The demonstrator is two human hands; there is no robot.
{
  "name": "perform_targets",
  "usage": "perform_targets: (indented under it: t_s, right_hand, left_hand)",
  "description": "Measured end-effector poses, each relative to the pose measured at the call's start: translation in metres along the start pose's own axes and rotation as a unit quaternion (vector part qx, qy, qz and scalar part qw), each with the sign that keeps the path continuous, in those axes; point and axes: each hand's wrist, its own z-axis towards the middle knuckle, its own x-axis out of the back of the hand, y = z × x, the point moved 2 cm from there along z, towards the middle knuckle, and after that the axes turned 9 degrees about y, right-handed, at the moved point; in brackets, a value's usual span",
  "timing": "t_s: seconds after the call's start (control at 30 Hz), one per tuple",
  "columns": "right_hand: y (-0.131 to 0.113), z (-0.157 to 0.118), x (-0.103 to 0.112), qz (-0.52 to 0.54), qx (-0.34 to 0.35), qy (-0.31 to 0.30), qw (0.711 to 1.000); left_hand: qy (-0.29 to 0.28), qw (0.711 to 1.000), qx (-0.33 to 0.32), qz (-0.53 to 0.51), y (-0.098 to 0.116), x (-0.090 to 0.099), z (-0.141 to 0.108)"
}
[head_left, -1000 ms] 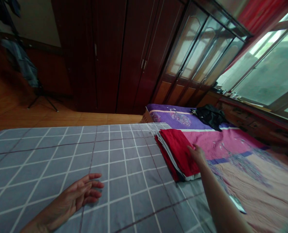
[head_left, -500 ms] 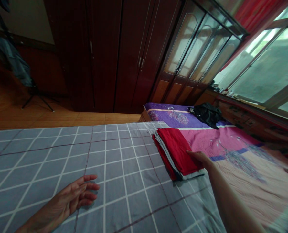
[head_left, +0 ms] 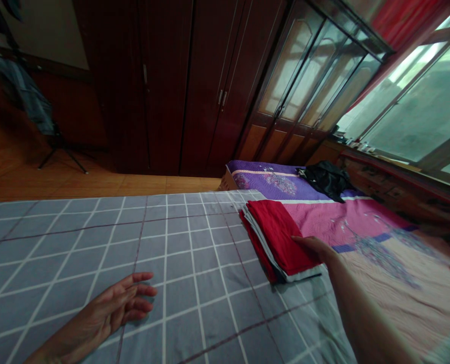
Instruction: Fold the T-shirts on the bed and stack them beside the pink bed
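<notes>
A stack of folded cloths (head_left: 280, 237), bright red on top with grey and dark layers beneath, lies near the right edge of the grey checked bedcover (head_left: 187, 283). My right hand (head_left: 313, 246) reaches in from the right and touches the stack's right side; its thumb rests on the red top, while its other fingers are mostly hidden. My left hand (head_left: 128, 301) lies at the lower left over the bedcover, palm turned sideways, fingers apart and loosely curved, with nothing in it.
Behind the stack is a second bed with a purple and pink cover (head_left: 315, 217) and a black garment (head_left: 325, 178). Dark wooden wardrobes (head_left: 209, 91) stand along the far side. A tripod (head_left: 61, 151) is at the left, a window (head_left: 410, 111) at the right.
The view has shifted very slightly. Both hands and the folded stack stay in the same places.
</notes>
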Motion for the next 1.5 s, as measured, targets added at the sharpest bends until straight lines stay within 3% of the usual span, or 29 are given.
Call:
perform_targets:
  t_s: [0.17,0.33,0.53,0.67,0.77,0.87,0.97,1.07,1.13,1.27,1.5]
  right_hand:
    - [-0.009,0.003,0.002,-0.091,0.042,0.027,0.995]
    - [-0.032,-0.012,-0.004,-0.223,0.145,0.143,0.953]
    - [-0.050,-0.059,-0.064,-0.297,0.272,0.264,0.876]
    - [-0.052,-0.071,-0.086,-0.303,0.295,0.289,0.859]
    - [-0.048,-0.066,-0.078,-0.289,0.284,0.285,0.869]
    - [-0.037,-0.051,-0.054,-0.259,0.232,0.263,0.900]
    - [-0.021,-0.032,-0.029,-0.214,0.148,0.198,0.945]
    - [-0.007,-0.016,-0.019,-0.161,0.081,0.110,0.977]
    - [-0.001,-0.008,-0.019,-0.134,0.051,0.077,0.987]
    - [0.000,0.002,-0.022,-0.096,0.030,0.069,0.993]
    - [-0.011,-0.004,-0.012,-0.019,0.014,0.017,1.000]
  left_hand:
    - [0.017,1.000,0.006,0.010,0.001,0.000,-0.001]
    - [0.024,1.000,0.006,0.010,0.002,-0.001,-0.002]
    - [0.024,1.000,0.014,0.003,-0.005,0.011,0.003]
    - [0.024,0.999,0.030,-0.014,-0.011,0.024,0.010]
    - [0.037,0.998,0.042,-0.031,-0.012,0.028,0.013]
    - [0.047,0.997,0.040,-0.043,-0.011,0.028,0.012]
    - [0.037,0.998,0.032,-0.032,-0.011,0.026,0.010]
    - [0.025,0.999,0.026,-0.021,-0.012,0.027,0.011]
    - [0.018,1.000,0.020,-0.016,-0.013,0.028,0.013]
    - [0.015,1.000,0.013,-0.006,-0.011,0.025,0.013]
    - [0.029,1.000,0.003,0.012,0.002,-0.001,-0.002]
